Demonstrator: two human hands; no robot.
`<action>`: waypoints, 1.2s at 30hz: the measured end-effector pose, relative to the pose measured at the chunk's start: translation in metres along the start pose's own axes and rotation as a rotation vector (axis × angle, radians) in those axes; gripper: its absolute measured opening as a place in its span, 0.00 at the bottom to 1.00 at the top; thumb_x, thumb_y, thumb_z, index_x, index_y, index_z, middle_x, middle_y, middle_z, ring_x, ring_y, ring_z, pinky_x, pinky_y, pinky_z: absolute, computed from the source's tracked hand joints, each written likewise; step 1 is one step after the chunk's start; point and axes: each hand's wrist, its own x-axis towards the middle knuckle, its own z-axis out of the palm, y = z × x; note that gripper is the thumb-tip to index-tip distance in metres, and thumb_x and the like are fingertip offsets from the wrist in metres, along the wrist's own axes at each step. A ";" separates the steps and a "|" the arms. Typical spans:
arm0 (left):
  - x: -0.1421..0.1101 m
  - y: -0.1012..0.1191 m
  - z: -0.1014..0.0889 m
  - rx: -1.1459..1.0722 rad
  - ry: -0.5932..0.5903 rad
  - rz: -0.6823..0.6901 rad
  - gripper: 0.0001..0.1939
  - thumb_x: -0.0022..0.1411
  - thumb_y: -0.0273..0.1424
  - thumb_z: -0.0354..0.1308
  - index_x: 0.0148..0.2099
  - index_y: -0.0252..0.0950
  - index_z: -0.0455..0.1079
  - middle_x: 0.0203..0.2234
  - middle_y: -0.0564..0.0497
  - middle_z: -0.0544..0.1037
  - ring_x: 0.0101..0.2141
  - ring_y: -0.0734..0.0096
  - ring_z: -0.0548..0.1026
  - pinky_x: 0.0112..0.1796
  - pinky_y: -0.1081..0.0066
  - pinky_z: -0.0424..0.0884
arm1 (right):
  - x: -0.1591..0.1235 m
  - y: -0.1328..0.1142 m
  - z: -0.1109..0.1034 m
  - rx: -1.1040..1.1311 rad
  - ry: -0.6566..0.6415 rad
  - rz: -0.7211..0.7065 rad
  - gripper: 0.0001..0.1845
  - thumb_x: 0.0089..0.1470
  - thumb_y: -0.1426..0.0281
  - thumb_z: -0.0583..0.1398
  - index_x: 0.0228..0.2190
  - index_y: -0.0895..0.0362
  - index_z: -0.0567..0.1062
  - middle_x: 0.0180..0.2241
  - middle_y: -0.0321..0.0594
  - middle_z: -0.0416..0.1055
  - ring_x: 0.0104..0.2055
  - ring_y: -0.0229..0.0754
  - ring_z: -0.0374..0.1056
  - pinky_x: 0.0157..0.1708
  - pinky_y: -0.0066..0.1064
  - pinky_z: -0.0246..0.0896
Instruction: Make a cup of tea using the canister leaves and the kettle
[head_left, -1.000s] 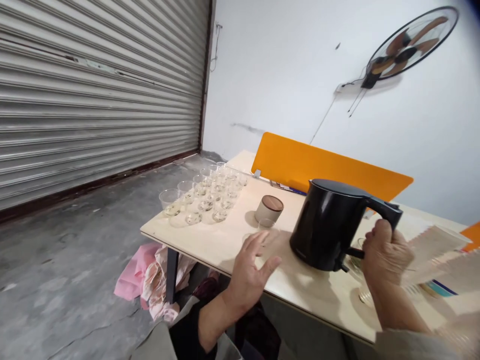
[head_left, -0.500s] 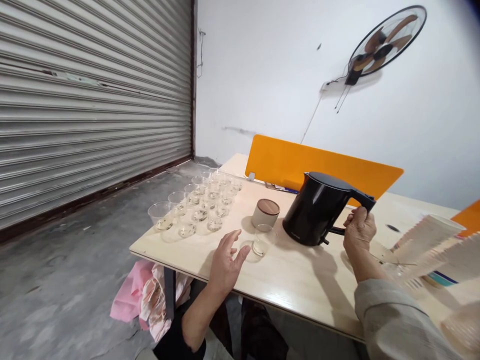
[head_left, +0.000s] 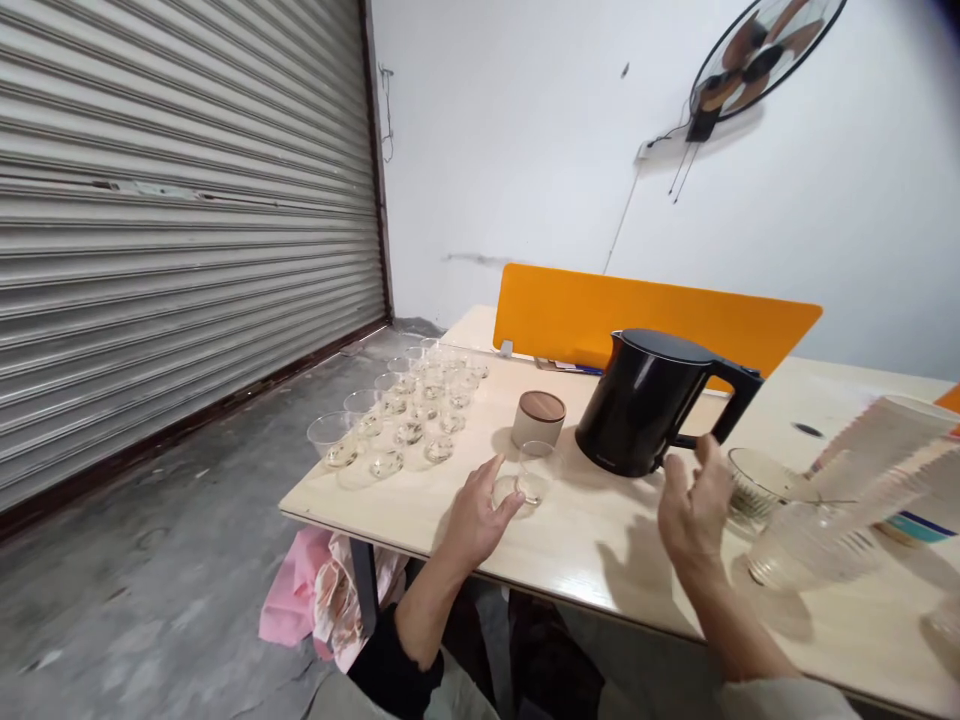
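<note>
A black electric kettle [head_left: 637, 405] stands on the table, its handle to the right with no hand around it. Just below that handle is my right hand [head_left: 696, 500], fingers apart and holding nothing. My left hand [head_left: 476, 515] is open beside a clear plastic cup [head_left: 538, 470]; its thumb overlaps the cup's lower edge, and I cannot tell whether they touch. Behind this cup sits a pale canister [head_left: 538, 425] with a wooden lid. Several clear cups [head_left: 386, 455] with a little pale content in the bottom stand in rows at the left.
On the right are a glass bowl [head_left: 757, 490] with dark bits inside and stacks of clear cups [head_left: 874, 460] lying on their sides. An orange divider [head_left: 652, 315] runs along the back of the table [head_left: 577, 545]. Pink cloth [head_left: 296, 590] lies below the left end.
My right hand has let go of the kettle handle and moved down from it. My left hand has come closer to the single cup. The view has shifted slightly.
</note>
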 end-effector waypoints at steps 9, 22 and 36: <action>0.007 0.003 0.003 0.180 -0.158 0.002 0.38 0.61 0.33 0.56 0.72 0.35 0.55 0.64 0.42 0.69 0.63 0.54 0.66 0.62 0.56 0.62 | -0.073 -0.013 0.047 0.200 -0.715 -0.058 0.31 0.62 0.57 0.51 0.62 0.53 0.69 0.57 0.47 0.74 0.60 0.56 0.66 0.61 0.54 0.59; -0.007 0.010 0.002 0.324 -0.154 0.066 0.31 0.61 0.32 0.56 0.67 0.38 0.63 0.56 0.45 0.76 0.57 0.58 0.70 0.59 0.61 0.65 | -0.081 -0.023 0.042 0.189 -0.750 -0.142 0.26 0.62 0.63 0.51 0.59 0.52 0.72 0.52 0.43 0.77 0.52 0.54 0.69 0.55 0.49 0.63; -0.004 -0.019 0.006 0.237 -0.065 0.101 0.30 0.63 0.33 0.55 0.67 0.34 0.63 0.59 0.40 0.73 0.59 0.55 0.70 0.61 0.53 0.65 | -0.095 -0.011 0.000 0.316 -0.522 0.091 0.27 0.61 0.59 0.55 0.59 0.52 0.71 0.53 0.47 0.75 0.58 0.51 0.67 0.60 0.51 0.60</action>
